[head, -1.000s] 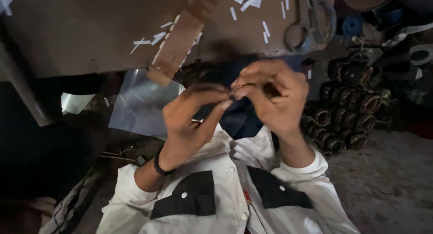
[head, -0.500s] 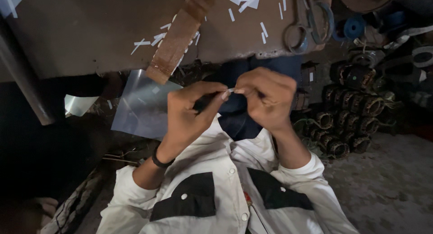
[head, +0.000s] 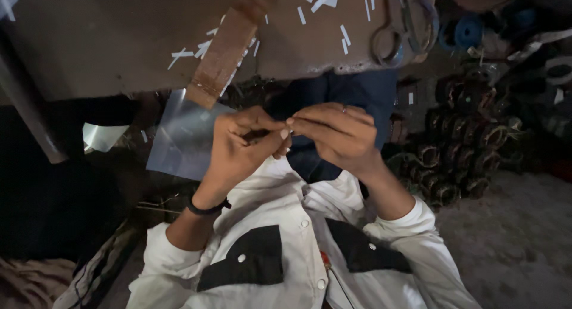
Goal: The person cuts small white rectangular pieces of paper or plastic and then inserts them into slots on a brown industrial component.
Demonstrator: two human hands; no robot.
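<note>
Hands: as our fingertips meet, left hand (head: 238, 151) and right hand (head: 336, 133) pinch one small pale strip (head: 290, 120), both grips narrow on it.
Above the grip: our worktop (head: 119, 41), strewn with white strips (head: 196, 48), a brown block (head: 220, 58) and scissors (head: 405, 29).
Left of the grip: a clear sheet (head: 179, 139).
Right of the grip: stacked coils (head: 465, 148).

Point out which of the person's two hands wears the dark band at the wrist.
The left hand: a dark band circles its wrist just above the rolled white sleeve. The right hand has a bare wrist.
</note>
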